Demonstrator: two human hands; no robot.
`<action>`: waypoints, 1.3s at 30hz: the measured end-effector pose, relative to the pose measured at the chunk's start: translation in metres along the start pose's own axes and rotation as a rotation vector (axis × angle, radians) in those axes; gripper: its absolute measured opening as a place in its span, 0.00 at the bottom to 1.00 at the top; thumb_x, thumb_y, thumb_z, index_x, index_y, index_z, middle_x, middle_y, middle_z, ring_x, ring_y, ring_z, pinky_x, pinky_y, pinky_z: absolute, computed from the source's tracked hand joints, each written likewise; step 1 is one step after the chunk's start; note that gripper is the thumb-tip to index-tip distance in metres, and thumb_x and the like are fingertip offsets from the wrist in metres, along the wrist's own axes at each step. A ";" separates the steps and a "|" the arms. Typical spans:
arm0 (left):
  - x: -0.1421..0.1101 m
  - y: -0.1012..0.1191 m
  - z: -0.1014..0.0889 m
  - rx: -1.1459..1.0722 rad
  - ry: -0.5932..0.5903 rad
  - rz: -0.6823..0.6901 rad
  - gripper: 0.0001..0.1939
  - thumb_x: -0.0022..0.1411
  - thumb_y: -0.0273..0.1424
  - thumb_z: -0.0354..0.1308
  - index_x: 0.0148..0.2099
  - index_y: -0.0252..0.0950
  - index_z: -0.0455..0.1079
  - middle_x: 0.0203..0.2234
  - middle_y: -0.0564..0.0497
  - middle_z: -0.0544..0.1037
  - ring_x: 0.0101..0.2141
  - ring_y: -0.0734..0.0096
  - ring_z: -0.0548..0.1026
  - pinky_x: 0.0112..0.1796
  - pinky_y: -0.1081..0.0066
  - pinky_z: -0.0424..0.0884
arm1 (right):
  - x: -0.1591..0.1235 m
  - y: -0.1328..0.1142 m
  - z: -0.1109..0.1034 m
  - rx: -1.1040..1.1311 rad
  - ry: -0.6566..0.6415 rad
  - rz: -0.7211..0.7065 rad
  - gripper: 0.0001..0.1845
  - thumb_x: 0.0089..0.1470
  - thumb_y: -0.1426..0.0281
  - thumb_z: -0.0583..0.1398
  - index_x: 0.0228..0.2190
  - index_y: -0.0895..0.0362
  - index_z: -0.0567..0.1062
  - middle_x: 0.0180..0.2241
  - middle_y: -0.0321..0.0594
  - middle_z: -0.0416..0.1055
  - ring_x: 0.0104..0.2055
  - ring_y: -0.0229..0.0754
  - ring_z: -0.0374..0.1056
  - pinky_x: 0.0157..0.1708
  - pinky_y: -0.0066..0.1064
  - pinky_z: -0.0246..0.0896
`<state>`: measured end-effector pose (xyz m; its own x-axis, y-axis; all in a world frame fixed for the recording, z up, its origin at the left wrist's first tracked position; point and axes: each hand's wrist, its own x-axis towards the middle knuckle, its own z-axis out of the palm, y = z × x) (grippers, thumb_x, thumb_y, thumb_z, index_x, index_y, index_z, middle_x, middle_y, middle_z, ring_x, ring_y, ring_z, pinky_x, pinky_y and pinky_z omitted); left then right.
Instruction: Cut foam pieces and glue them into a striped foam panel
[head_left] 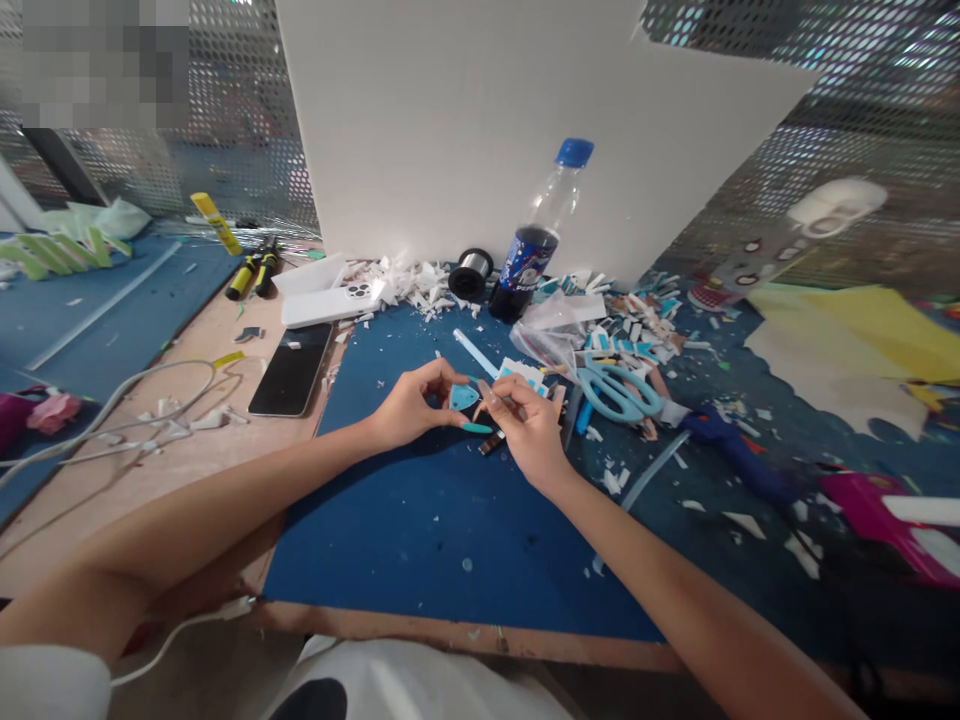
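A small light-blue, roughly triangular piece [463, 398] with tiny dark marks is held above the blue mat, between the thumb and fingers of my left hand [416, 408]. My right hand [531, 432] has its thumb and fingertips pinched together at the right side of that piece. Whatever sits between the right fingertips is too small to make out. Just beyond my hands lie a translucent stick [474, 352] and a white-and-blue scrap [523, 375]. Light-blue-handled scissors [619, 390] rest to the right of my right hand.
A cola bottle [529, 245] and a wire spool [471, 274] stand behind, among foam scraps [409, 285]. On the left are a black-screened phone [292, 372], yellow-handled pliers [253, 272] and a cable [180, 395]. A magenta tool [885, 520] lies at right.
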<state>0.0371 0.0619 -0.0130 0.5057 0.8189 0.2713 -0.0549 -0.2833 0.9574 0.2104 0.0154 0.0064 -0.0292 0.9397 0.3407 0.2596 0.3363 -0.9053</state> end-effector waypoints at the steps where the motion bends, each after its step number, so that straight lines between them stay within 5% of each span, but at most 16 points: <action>1: 0.000 0.000 0.000 0.002 -0.003 0.000 0.26 0.43 0.46 0.68 0.38 0.35 0.64 0.21 0.58 0.66 0.22 0.79 0.62 0.25 0.74 0.60 | 0.000 0.000 0.000 -0.004 -0.004 0.002 0.13 0.54 0.64 0.58 0.20 0.54 0.71 0.25 0.36 0.60 0.29 0.38 0.60 0.28 0.32 0.56; 23: -0.002 0.004 0.001 0.073 -0.019 -0.002 0.20 0.47 0.38 0.68 0.36 0.36 0.62 0.22 0.57 0.68 0.24 0.77 0.66 0.27 0.74 0.63 | -0.001 0.001 0.002 -0.079 -0.020 0.002 0.16 0.53 0.58 0.59 0.21 0.55 0.71 0.27 0.37 0.60 0.30 0.39 0.61 0.30 0.33 0.58; 39: 0.000 0.000 -0.001 0.066 0.025 0.006 0.25 0.45 0.42 0.69 0.38 0.35 0.62 0.20 0.58 0.67 0.23 0.78 0.65 0.26 0.74 0.62 | 0.000 -0.001 0.001 -0.005 0.005 -0.044 0.13 0.56 0.67 0.57 0.21 0.55 0.70 0.25 0.35 0.60 0.27 0.36 0.58 0.27 0.30 0.53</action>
<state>0.0365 0.0622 -0.0126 0.4836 0.8291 0.2805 -0.0003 -0.3203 0.9473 0.2095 0.0147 0.0072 -0.0356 0.9238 0.3811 0.2632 0.3766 -0.8882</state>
